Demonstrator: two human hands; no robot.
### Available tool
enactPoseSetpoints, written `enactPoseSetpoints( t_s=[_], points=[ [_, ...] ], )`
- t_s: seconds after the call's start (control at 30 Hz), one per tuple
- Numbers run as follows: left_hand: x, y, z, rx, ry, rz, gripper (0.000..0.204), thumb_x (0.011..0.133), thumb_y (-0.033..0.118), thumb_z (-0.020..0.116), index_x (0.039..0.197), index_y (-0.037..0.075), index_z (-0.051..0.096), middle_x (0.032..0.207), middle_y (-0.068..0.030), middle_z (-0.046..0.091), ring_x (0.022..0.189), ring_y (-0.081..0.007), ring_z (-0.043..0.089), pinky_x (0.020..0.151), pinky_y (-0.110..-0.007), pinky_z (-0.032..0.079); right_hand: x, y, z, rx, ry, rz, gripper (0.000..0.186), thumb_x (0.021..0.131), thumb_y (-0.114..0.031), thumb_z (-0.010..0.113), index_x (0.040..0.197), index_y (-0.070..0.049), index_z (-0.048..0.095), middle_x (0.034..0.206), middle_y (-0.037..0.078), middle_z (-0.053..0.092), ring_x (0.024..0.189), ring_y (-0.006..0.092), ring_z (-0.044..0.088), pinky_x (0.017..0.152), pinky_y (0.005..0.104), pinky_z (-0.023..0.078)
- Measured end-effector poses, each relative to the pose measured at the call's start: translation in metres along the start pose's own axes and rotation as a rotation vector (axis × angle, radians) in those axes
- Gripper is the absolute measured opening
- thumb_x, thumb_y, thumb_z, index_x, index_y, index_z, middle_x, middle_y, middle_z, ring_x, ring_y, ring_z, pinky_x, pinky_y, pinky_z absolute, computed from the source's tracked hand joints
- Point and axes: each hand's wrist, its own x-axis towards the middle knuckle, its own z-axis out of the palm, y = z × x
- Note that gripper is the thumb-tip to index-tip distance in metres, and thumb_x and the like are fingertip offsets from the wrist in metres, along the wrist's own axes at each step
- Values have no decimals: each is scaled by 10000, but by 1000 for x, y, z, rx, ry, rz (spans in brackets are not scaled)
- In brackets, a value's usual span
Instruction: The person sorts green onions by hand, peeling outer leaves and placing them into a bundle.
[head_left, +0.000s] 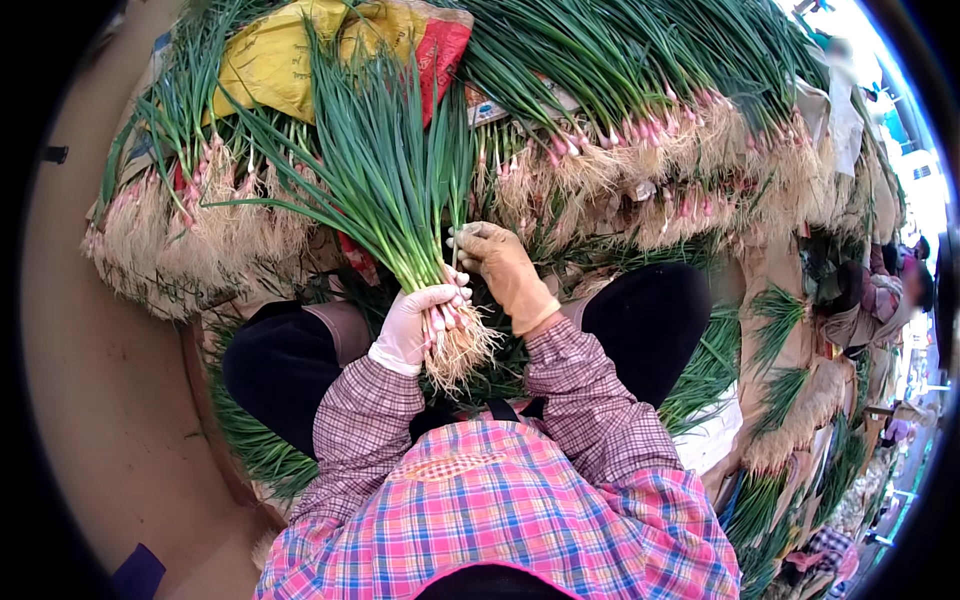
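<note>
A thick bunch of green garlic (375, 165) stands out over my lap, long leaves pointing away from me and pinkish bulbs with pale, stringy roots toward me. Wrapped round it just above the bulbs is my left hand (412, 325), in a whitish glove. My right hand (497, 262), in a tan glove, is at the bunch's right side, its thumb and fingertips closed on a slim garlic stalk (457, 195) beside the other stems. The lower end of that stalk is hidden by the fingers.
Heaped green garlic (640, 70) lies in rows ahead, roots facing me. A yellow sack (270, 65) covers part of the left pile (200, 200). Loose leaves (255, 430) lie beside my knees. A brown wall (90, 330) rises at left; a person (880, 300) sits far right.
</note>
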Motion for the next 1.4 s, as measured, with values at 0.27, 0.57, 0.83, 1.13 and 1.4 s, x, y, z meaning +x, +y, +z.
enactPoseSetpoints(
  t_s=[0.27, 0.57, 0.83, 1.13, 1.4],
  points=[
    [-6, 4, 8, -114, -66, 42, 273, 759, -19, 546, 1029, -24, 504, 900, -96, 561, 727, -142, 560, 608, -252, 504, -8, 12, -19, -692, 303, -258, 113, 859, -86, 530, 941, -18, 568, 786, 63, 586, 618, 148, 552, 580, 280, 475],
    [-15, 11, 7, -142, -12, 7, 359, 747, -47, 539, 1103, -28, 499, 924, -108, 577, 733, -151, 579, 647, -264, 521, 24, 40, -34, -580, 132, -84, 294, 812, -207, 636, 993, 20, 587, 884, 86, 633, 758, 174, 610, 673, 320, 483],
    [-8, 10, 5, -64, -14, 66, 291, 739, -32, 553, 1028, -29, 517, 913, -108, 571, 817, -177, 588, 914, -339, 440, 39, 54, -15, -1076, 544, -277, 294, 754, -203, 672, 937, -15, 539, 776, 111, 603, 809, 211, 621, 689, 346, 467],
    [-4, 4, 15, 37, 31, 26, 250, 785, 41, 555, 1025, -15, 511, 727, -105, 577, 503, -156, 568, 516, -265, 525, -19, -9, 14, -339, -29, -103, 191, 810, -31, 630, 926, -26, 479, 699, 20, 571, 556, 87, 540, 489, 213, 432],
    [6, -3, 7, -106, -74, -11, 241, 775, 10, 548, 1015, 0, 520, 869, -116, 592, 786, -217, 593, 653, -304, 523, -12, -7, 4, 147, -124, 108, 180, 830, -134, 643, 950, -50, 539, 771, -7, 565, 599, 57, 502, 508, 183, 410]
  ],
)
